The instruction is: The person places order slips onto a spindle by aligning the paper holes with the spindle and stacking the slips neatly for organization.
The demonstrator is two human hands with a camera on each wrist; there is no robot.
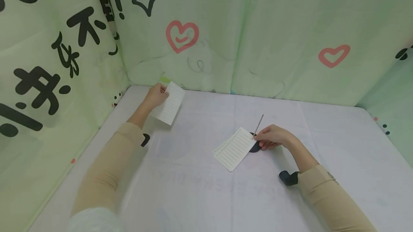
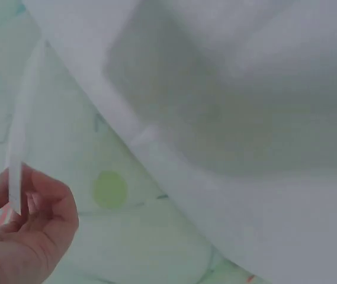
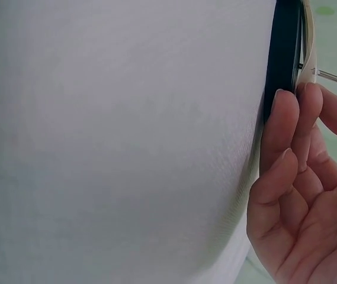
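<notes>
My left hand (image 1: 157, 95) pinches a lined white paper slip (image 1: 172, 104) by its edge, raised over the table's far left; the left wrist view shows that slip (image 2: 21, 124) nearly edge-on. Toward the middle right lies a small fanned stack of lined slips (image 1: 233, 149) on a bill spike with a dark base (image 1: 255, 147). Its thin metal rod (image 1: 259, 122) pokes up through the slips' right corner. My right hand (image 1: 273, 137) pinches that corner beside the rod. In the right wrist view another fingertip rests on the edge of the dark base (image 3: 283, 53).
White cloth covers the table (image 1: 190, 189). Pale green curtains (image 1: 274, 38) with printed hearts and lettering rise behind its far edge and at both sides. Dark wrist-worn devices (image 1: 288, 178) show beside both beige sleeves (image 1: 109, 167).
</notes>
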